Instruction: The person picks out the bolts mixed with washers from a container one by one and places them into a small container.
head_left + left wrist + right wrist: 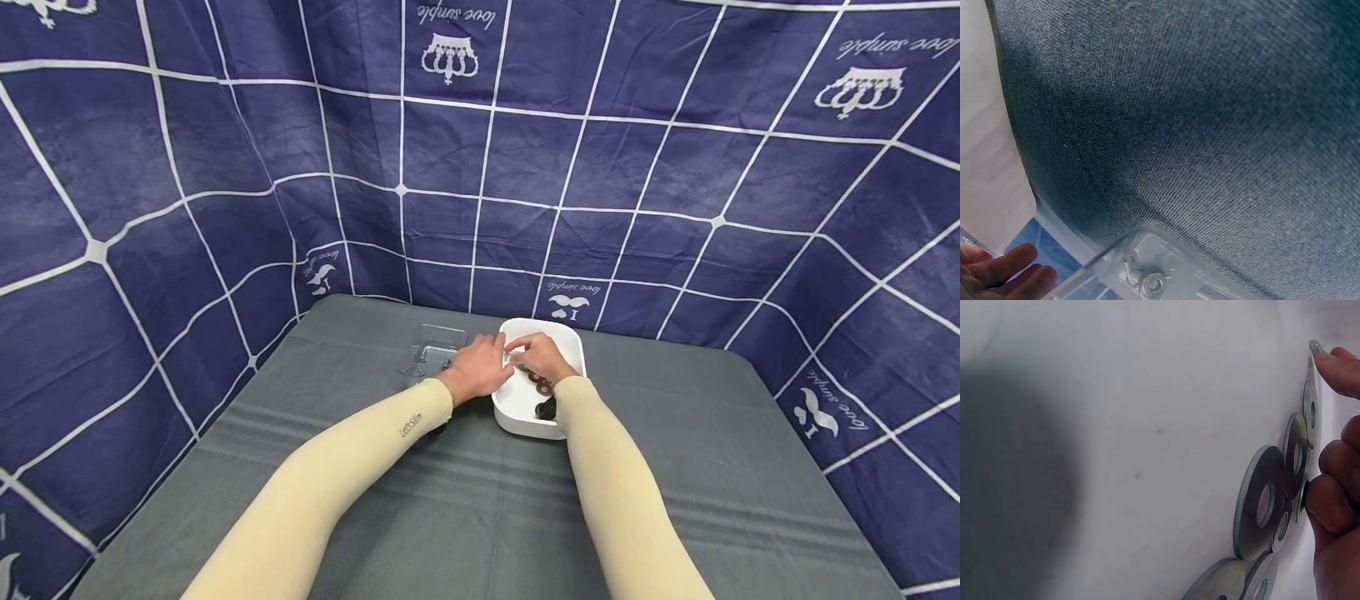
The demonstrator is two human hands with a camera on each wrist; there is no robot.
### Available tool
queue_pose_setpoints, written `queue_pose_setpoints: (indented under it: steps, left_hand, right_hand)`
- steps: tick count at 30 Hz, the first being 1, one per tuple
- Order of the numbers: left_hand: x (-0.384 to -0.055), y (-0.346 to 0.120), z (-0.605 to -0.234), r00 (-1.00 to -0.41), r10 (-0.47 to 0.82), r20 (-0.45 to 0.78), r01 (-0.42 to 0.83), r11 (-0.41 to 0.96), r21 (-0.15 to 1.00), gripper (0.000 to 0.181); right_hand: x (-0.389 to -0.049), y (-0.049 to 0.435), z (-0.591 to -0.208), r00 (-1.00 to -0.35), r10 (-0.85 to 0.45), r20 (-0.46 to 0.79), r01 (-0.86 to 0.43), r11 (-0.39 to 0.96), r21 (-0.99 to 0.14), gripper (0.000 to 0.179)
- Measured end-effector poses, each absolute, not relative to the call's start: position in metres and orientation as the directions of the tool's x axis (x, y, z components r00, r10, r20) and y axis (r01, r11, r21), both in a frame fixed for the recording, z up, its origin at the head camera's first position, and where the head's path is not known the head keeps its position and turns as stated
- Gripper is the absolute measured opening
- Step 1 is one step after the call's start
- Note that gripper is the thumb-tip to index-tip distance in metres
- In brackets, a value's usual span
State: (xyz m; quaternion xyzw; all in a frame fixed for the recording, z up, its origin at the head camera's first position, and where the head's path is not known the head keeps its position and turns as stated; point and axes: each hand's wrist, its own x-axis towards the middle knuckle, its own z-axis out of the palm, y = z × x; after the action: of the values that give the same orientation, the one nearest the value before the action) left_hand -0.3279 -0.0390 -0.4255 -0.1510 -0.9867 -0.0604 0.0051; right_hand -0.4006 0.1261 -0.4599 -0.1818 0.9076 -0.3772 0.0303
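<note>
My right hand [543,357] reaches into a white plastic bin [525,427]. Its thumb and finger pinch a small metal piece [1315,347], whose narrow rounded end shows past the fingertips. Curled beside them, the other fingers lie close to several flat metal washers [1254,503] of different sizes on the bin floor. My left hand [480,367] is at the bin's left rim, fingertips close to the right hand's. In the left wrist view its fingers [1004,269] are lightly bent; the thumb side is hidden, so I cannot tell whether it holds anything.
Left of the bin stands a clear plastic box [431,354] with socket-head bolts [1152,285] inside. A black object [547,408] lies in the bin's near right corner. Another dark thing [438,429] shows under the left sleeve. A blue curtain [622,200] rises behind the grey table [487,517].
</note>
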Motion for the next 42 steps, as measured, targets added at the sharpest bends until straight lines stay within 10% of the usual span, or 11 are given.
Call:
queue_pose_setpoints:
  steps: [42]
  left_hand:
    - [-0.331,-0.040,-0.426,-0.946,0.316,0.073,0.321,0.944,0.079,0.065]
  right_hand:
    - [-0.396,0.118,-0.449,-0.928,-0.372,0.003,-0.318,0.791,-0.523,0.010]
